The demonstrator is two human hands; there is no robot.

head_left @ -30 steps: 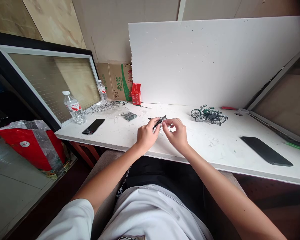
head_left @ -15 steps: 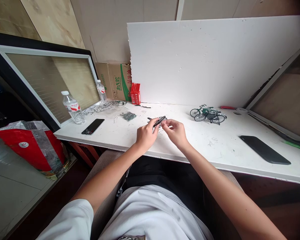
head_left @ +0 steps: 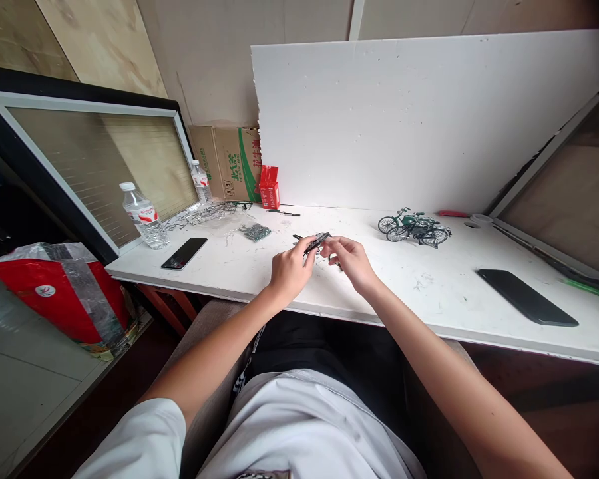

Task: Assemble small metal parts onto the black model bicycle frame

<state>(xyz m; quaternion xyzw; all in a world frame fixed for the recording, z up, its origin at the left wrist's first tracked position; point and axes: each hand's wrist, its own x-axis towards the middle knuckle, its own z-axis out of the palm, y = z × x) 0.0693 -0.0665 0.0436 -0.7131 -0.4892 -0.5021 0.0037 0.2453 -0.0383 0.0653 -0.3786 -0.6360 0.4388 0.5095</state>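
Black part [head_left: 316, 244], looks like thin plastic: I'd call it light, stiff, a bit slick and easy to snap at the narrow ends. Best hold is a soft pinch mid-length; don't lever on the tips. It's up between the hands, over the front of the white desk [head_left: 379, 293].

Left hand [head_left: 290, 271]: part pinched between thumb and fingers. Right hand [head_left: 350, 261]: fingers bent in at the part's far end; can't tell if they grip it or just touch.

Counts:
- black part in hand: 1 seen; more dark bits [head_left: 297, 237] by the left fingers, partly hidden, no count
- model bikes [head_left: 417, 230]: looks like 2, overlapping
- water bottles [head_left: 146, 217]: 2
- phone [head_left: 184, 253]: 1, left
- black slab [head_left: 528, 297]: 1, right
- red box [head_left: 269, 189]: 1
- cardboard box [head_left: 224, 163]: 1
- small bag of parts [head_left: 256, 231]: 1
- flat part frames [head_left: 219, 213]: several, tangled, can't count
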